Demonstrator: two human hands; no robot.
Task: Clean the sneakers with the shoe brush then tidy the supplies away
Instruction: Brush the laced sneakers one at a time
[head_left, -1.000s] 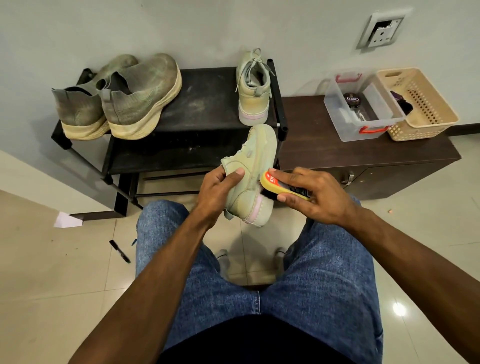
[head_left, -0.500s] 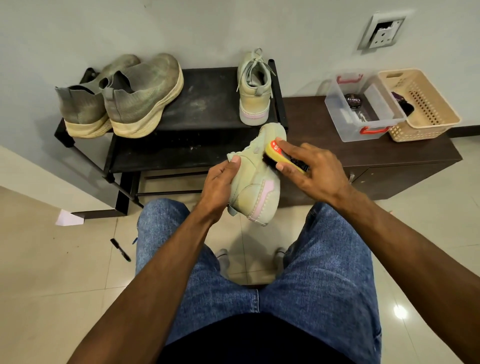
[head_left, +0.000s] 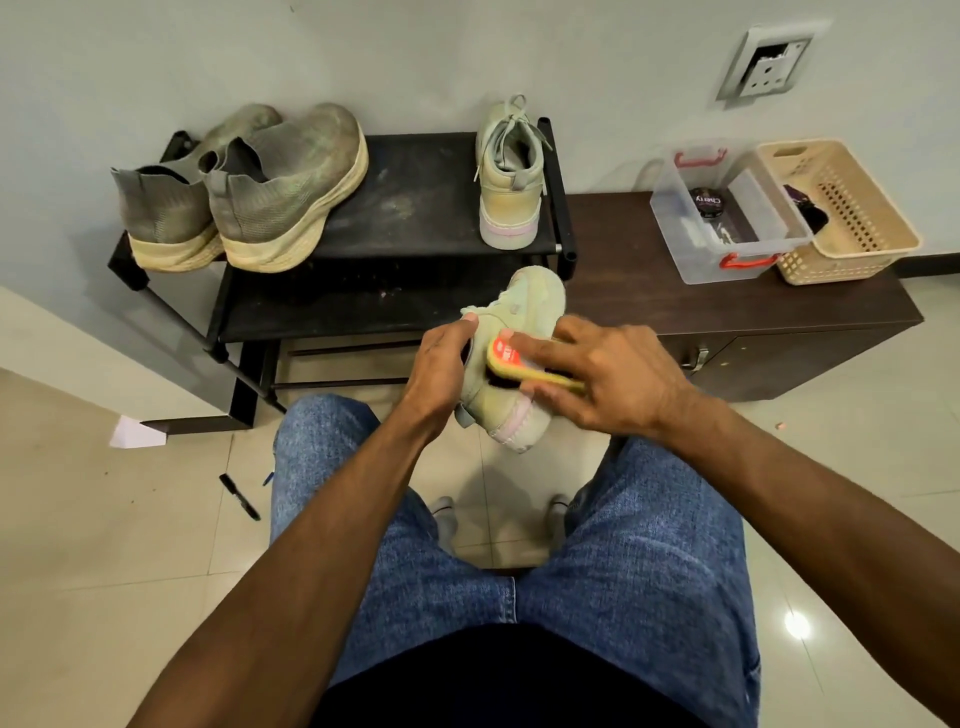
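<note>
Pale green sneaker (head_left: 524, 312), yellow brush (head_left: 540, 371) with a red label, perhaps dark bristles.

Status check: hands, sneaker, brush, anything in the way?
Left hand grips sneaker. Right hand holds shoe brush, bristles on sneaker. Nothing blocking.

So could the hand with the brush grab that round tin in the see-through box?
Probably not right away: the right hand grips the shoe brush. The clear box is open on top, so nothing covers the tin.
</note>
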